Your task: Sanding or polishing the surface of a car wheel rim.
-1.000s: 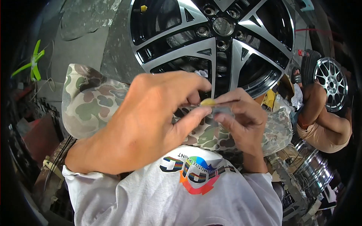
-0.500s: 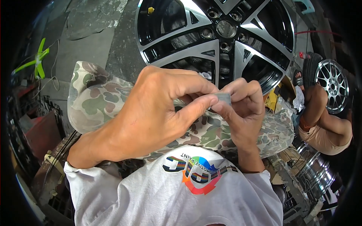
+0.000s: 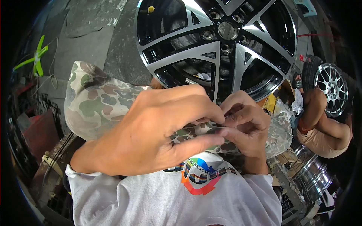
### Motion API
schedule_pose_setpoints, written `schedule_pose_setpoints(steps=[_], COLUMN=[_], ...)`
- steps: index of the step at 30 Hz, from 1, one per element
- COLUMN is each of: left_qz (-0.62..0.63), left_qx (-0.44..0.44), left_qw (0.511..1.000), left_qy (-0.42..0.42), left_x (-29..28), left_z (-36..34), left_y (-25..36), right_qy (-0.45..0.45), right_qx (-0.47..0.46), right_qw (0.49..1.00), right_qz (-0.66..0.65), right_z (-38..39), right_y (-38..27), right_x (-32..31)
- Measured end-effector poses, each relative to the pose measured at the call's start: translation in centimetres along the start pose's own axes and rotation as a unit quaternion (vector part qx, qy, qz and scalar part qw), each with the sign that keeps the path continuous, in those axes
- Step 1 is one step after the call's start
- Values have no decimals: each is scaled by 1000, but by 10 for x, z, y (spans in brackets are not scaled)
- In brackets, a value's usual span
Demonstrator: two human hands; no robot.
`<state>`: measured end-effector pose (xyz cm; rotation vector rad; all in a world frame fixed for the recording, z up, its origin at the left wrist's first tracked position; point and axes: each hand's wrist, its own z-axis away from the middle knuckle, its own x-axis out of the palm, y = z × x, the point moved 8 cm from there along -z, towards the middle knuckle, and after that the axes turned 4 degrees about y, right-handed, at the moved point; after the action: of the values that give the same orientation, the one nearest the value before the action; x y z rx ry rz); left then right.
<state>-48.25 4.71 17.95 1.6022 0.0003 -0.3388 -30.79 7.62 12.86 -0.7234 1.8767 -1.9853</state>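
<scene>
above the camouflage trousers [image 3: 94, 96] of a seated wearer, two bare hands are being held close together, their fingertips meeting or nearly so. left hand [image 3: 164, 122]: back turned upward, forefinger and thumb being stretched toward the right, with a narrow wedge of gap being left between them. right hand [image 3: 247, 122]: fingers being bent inward, thumb tip being set against or just beside the left thumb. whether any small item is being pinched by either hand cannot be told, the meeting point being hidden by the fingers. large wheel [image 3: 192, 53]: silver and black, spoked, being presented face up just beyond the hands, its near edge being partly covered by them; a small yellow piece [image 3: 151, 9] is being displayed at its far left. below the hands, a white shirt [image 3: 151, 196] is being worn, its multi-coloured print [image 3: 200, 177] being partly overlapped by the left hand. at far right, a co-worker's bent leg [image 3: 316, 103] is being seen just beside a second wheel [image 3: 332, 90], silver and many-spoked, and a black tyre [image 3: 310, 71]. at far left, a green star-shaped object [image 3: 37, 59] is being shown near the floor [image 3: 85, 49].
</scene>
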Motion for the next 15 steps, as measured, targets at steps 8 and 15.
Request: schedule_pose_setpoints(steps=[8, 15], left_qz=[-66, -191], left_qx=[102, -66], left_qw=[986, 974], left_qy=[114, 102], left_x=[-4, -18], left_z=[18, 23], left_y=[-7, -29], right_qy=[-35, -10], right_qx=[-8, -131], right_qw=[993, 886], right_qz=[110, 445], right_z=[-22, -58], right_y=[-8, 14], right_x=[7, -14])
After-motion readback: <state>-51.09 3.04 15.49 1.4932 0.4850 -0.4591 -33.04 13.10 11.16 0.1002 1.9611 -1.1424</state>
